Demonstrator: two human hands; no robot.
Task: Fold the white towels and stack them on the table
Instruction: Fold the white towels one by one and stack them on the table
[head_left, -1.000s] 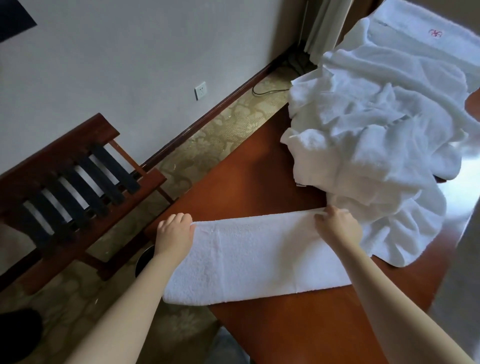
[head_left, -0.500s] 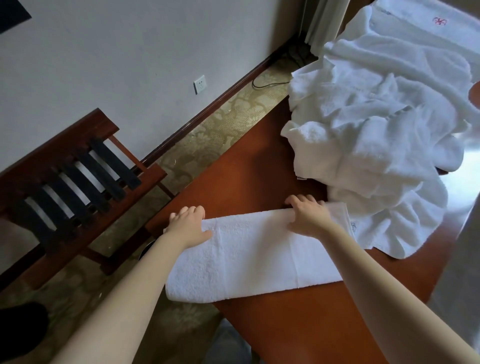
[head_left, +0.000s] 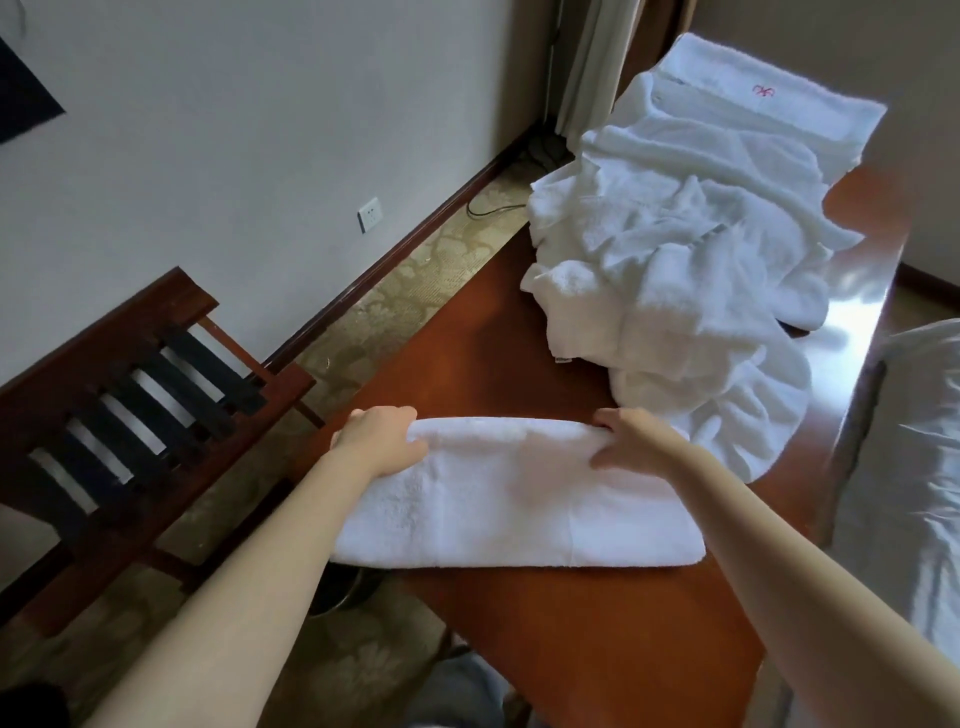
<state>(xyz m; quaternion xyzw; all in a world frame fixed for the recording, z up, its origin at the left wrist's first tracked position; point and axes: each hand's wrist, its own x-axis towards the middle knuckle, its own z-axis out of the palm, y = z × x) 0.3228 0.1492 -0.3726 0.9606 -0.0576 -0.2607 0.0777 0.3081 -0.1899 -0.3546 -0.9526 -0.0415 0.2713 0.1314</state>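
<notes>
**Towel (head_left: 514, 499) held by its far edge**

The towel lies at 6 o'clock on the worktop (head_left: 597, 649). Its long side runs from 9 to 3. The left grip (head_left: 379, 441) holds the far edge near the 9 end. The right grip (head_left: 634, 441) holds it near the 3 end (fingers curl over the edge on both). Both arms reach out long, each about as near as the other. The next fold looks like a two-hand job. The messy pile (head_left: 675, 260) sits at 1 o'clock, just beside the towel.
</notes>
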